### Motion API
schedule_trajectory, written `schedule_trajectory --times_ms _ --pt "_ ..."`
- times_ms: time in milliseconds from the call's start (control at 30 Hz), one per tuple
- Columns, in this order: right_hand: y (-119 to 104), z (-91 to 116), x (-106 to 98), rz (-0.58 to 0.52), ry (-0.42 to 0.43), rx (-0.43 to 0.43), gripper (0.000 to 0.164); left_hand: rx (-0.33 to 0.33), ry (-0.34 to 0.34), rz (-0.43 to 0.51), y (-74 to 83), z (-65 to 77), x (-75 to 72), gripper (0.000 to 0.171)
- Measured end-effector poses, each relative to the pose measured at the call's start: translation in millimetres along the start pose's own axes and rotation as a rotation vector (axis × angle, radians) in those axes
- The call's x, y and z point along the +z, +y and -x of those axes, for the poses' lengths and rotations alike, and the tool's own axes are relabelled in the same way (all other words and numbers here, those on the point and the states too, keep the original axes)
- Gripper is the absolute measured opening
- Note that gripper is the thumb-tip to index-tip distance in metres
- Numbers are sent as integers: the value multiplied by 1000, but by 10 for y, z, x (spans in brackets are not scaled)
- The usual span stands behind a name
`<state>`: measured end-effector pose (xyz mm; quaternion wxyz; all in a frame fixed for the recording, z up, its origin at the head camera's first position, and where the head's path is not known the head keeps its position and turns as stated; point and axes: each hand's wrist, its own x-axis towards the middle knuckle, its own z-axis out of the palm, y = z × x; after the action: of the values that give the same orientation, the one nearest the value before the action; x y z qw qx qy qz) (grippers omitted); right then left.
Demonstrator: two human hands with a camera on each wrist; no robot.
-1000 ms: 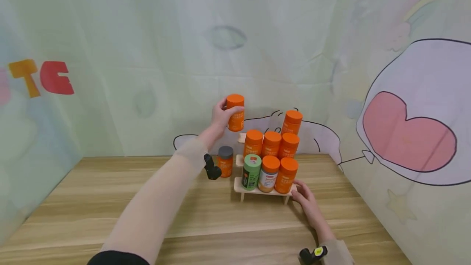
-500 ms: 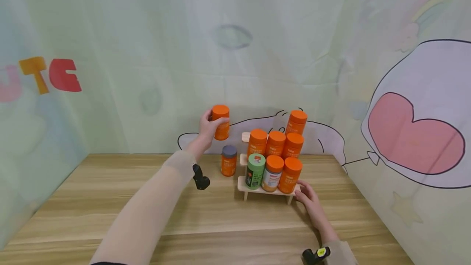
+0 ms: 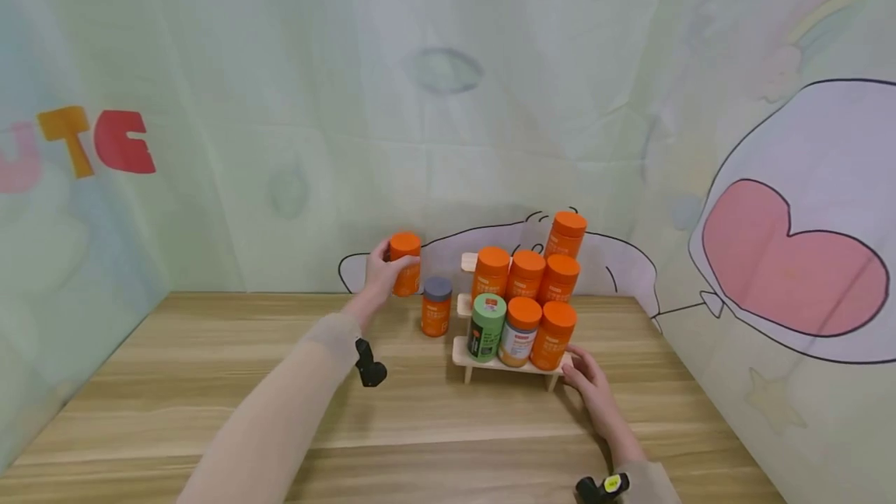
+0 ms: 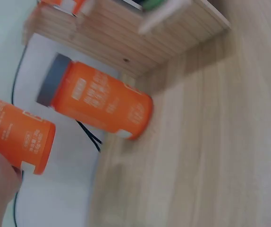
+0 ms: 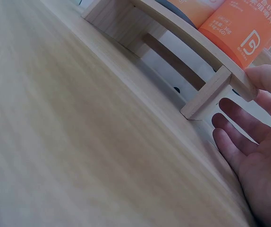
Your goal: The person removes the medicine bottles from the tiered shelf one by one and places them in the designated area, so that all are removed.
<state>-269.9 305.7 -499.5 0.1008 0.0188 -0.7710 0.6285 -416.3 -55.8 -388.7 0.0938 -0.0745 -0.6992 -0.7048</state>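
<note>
My left hand [image 3: 380, 274] grips an orange jar [image 3: 405, 264] with an orange lid, held upright in the air near the back edge of the table. Just right of it, a grey-lidded orange jar [image 3: 436, 309] stands on the tabletop; the left wrist view shows both jars [image 4: 102, 99] apart. My right hand [image 3: 589, 387] pinches the front right corner of a three-tier wooden rack [image 3: 460, 351], thumb above the board and index finger below. On the rack's front tier are a green jar [image 3: 486, 327], a white-labelled jar [image 3: 519, 333] and an orange jar [image 3: 553, 335].
Three orange jars [image 3: 525, 277] fill the middle tier, and one orange jar [image 3: 565, 236] is at the right of the top tier. A printed curtain [image 3: 280, 99] hangs behind and to the right of the wooden table [image 3: 231, 364].
My left hand has carried the orange jar left and down, from beside the rack's top tier to left of the grey-lidded jar. The right hand stays at the rack's corner.
</note>
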Motion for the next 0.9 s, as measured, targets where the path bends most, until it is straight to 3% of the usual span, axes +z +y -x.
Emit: schedule_trajectory --times_ms 333,900 --pt "11 6 1 13 6 -1 43 -33 -61 -63 -271 102 -80 56" --pt "26 4 -1 0 8 -24 42 -88 -51 -63 -587 255 -35 57"
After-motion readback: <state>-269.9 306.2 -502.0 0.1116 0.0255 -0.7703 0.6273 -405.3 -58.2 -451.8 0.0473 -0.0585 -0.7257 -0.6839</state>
